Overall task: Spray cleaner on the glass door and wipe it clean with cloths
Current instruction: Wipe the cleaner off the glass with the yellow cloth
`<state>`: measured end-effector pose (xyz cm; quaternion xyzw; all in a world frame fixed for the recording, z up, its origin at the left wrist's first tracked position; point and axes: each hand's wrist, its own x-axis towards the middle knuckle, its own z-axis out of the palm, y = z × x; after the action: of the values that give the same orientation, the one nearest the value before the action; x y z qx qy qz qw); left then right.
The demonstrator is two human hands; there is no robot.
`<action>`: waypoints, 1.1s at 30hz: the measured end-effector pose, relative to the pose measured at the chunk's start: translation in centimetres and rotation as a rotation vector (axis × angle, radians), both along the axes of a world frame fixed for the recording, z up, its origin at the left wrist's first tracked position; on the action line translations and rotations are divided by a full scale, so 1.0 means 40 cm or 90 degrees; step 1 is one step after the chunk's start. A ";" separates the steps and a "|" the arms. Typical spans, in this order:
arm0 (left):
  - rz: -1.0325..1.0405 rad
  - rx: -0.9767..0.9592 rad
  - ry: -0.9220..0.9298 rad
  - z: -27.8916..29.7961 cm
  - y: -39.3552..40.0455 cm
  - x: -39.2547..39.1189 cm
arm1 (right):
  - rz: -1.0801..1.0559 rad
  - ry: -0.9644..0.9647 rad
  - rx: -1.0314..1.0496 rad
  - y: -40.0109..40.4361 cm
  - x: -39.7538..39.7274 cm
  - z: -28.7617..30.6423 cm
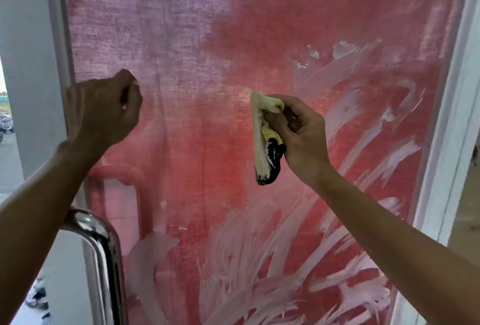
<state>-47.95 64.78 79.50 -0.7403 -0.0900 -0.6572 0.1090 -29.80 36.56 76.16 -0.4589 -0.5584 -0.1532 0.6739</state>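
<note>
The glass door (pixel 187 70) fills the view, and a pink-red textured fabric shows across the whole pane. White cleaner foam streaks (pixel 363 127) smear the right side and bottom of the glass, while the upper left looks hazy. My right hand (pixel 301 135) grips a bunched pale yellow cloth with a black patch (pixel 262 143) and presses it flat against the middle of the glass. My left hand (pixel 104 109) is curled into a fist at the pane's left edge. I see nothing held in it.
A chrome door handle (pixel 98 252) curves up at the lower left, below my left forearm. White door frames (pixel 452 127) border the pane on both sides. Outdoor pavement shows at the far left edge.
</note>
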 end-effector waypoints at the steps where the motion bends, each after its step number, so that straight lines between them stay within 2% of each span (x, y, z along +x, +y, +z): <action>1: -0.025 0.030 0.034 0.005 -0.032 0.010 | 0.030 0.042 0.010 -0.006 0.006 0.005; 4: -0.074 0.126 0.130 0.013 -0.169 0.056 | 0.093 0.118 0.038 -0.017 0.021 0.016; 6: -0.135 0.113 0.203 0.021 -0.259 0.096 | 0.099 0.138 0.052 -0.026 0.028 0.022; 12: -0.444 -0.195 0.455 0.035 -0.395 0.210 | 0.132 0.220 0.090 -0.062 0.061 0.045; 15: -0.560 -0.305 0.531 0.036 -0.436 0.248 | 0.099 0.231 0.114 -0.083 0.079 0.056; 22: -0.604 -0.415 0.400 0.040 -0.503 0.342 | 0.032 0.241 0.102 -0.142 0.130 0.076; 27: -0.690 -0.528 0.358 0.042 -0.553 0.392 | 0.092 0.230 0.014 -0.190 0.161 0.080; 33: -0.624 -0.474 0.390 0.081 -0.617 0.416 | -0.013 0.284 0.155 -0.253 0.219 0.129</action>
<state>-31.29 40.11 82.75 -0.8360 0.0706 -0.3174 -0.4419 -21.05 26.42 81.32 -0.4025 -0.3687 -0.1212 0.8291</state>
